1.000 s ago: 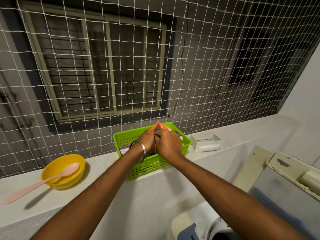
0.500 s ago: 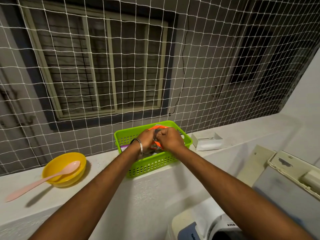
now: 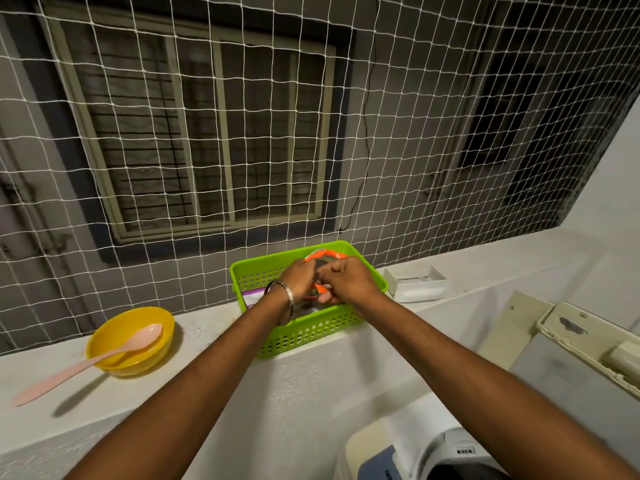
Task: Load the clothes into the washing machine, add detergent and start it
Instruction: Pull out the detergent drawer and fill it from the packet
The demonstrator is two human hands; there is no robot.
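A green perforated basket (image 3: 304, 336) stands on the white ledge. Inside it lies an orange and grey detergent pouch (image 3: 322, 255). My left hand (image 3: 299, 277), with a metal bangle at the wrist, and my right hand (image 3: 348, 280) are both in the basket, fingers closed on the pouch's folded top. Most of the pouch is hidden behind my hands. A purple-edged packet (image 3: 252, 296) shows at the basket's left side. The washing machine (image 3: 446, 452) is at the bottom right, its raised lid (image 3: 575, 368) leaning to the right.
A yellow bowl (image 3: 114, 341) with a pink spoon (image 3: 86, 365) resting in it sits on the ledge at the left. A white soap tray (image 3: 419, 284) lies right of the basket. White netting (image 3: 311, 133) closes off the opening behind the ledge.
The pouch's orange top stood up above my hands a second ago; now it is folded down and lower in the basket, with both hands pressed closer over it.
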